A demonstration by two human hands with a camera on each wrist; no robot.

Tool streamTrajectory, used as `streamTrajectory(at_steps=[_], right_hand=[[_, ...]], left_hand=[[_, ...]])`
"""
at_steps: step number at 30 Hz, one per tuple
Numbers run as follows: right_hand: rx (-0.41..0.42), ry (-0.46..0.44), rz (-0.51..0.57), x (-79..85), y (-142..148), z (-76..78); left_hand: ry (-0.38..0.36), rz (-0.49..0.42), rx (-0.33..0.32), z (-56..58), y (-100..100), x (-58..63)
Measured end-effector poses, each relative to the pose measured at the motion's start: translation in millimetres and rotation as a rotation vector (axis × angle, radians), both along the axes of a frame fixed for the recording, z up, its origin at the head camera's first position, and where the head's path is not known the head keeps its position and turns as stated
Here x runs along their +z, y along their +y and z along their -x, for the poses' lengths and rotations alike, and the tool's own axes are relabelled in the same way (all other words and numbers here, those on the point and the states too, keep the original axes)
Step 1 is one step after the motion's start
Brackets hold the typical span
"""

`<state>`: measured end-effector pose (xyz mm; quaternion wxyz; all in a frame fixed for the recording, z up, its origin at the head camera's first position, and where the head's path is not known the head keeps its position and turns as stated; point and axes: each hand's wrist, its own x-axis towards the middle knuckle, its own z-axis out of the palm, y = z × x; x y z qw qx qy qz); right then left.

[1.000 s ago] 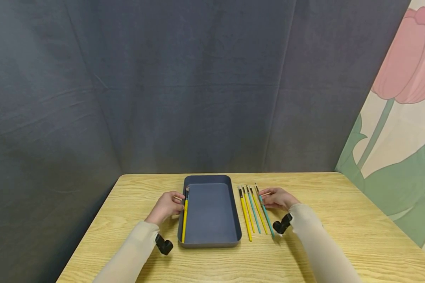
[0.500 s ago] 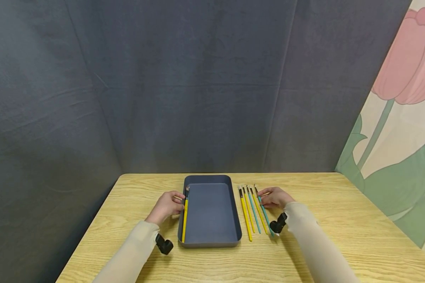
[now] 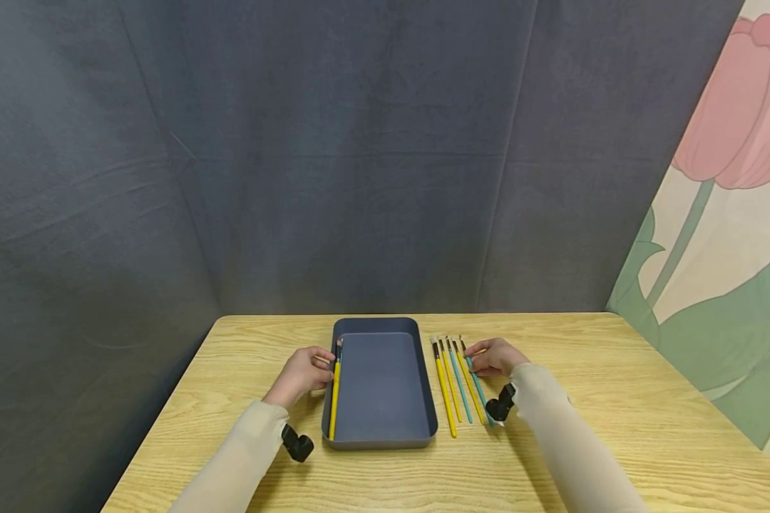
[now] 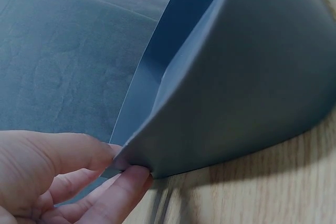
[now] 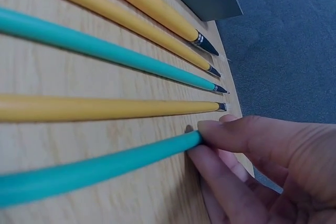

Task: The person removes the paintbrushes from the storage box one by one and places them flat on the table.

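Note:
My left hand (image 3: 304,372) holds the left rim of a dark grey rectangular tray (image 3: 385,388); in the left wrist view thumb and fingers pinch the tray wall (image 4: 226,87). Inside the tray, along its left side, lies a yellow paintbrush (image 3: 335,400). To the tray's right, my right hand (image 3: 497,358) pinches the upper part of a teal paintbrush (image 5: 105,167), the rightmost of a row. The right fingers hide its bristle end in the right wrist view. Beside it lie yellow paintbrushes (image 3: 445,388) and another teal paintbrush (image 3: 460,388), side by side with bristles pointing away.
A light wooden table (image 3: 385,481) carries everything. Dark grey cloth (image 3: 359,157) hangs behind its far edge and on the left. A wall with a painted tulip (image 3: 725,100) rises at the right. Black wrist cameras (image 3: 297,443) sit on both sleeves.
My right hand has shifted slightly left with the teal paintbrush, bringing it closer to the neighbouring yellow one. The left hand and the tray have stayed in place.

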<state>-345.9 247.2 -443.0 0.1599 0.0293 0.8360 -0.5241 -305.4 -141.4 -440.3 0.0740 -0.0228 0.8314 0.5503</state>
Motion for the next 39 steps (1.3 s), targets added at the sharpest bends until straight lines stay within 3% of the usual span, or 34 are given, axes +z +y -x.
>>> streamTrajectory(at_steps=[26, 39], right_hand=[[0.006, -0.018, -0.002, 3.3, -0.9, 0.9], [0.040, -0.049, 0.054, 8.3, 4.5, -5.2]], left_hand=[[0.004, -0.004, 0.001, 0.3, 0.3, -0.6], [0.006, -0.008, -0.003, -1.6, 0.3, 0.7]])
